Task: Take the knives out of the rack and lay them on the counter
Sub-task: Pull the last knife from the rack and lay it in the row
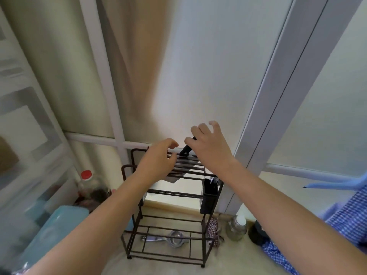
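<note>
A dark wire rack (168, 217) stands on the beige counter (158, 268) against a frosted window. A knife with a black handle (185, 151) sticks up, tilted, from the slotted top of the rack. A grey blade (173, 178) hangs below the slots. My right hand (210, 148) hovers over the handle with its fingers spread and its thumb beside the handle, not closed on it. My left hand (158, 158) lies over the left part of the rack top with its fingers curved and nothing in them.
A black utensil holder (208, 197) hangs on the rack's right side. A metal squeezer (172, 238) lies under the rack. A red-lidded jar (86, 175) and a blue container (53, 225) stand at left. A glass jar (237, 227) and blue checked cloth (347, 215) are at right.
</note>
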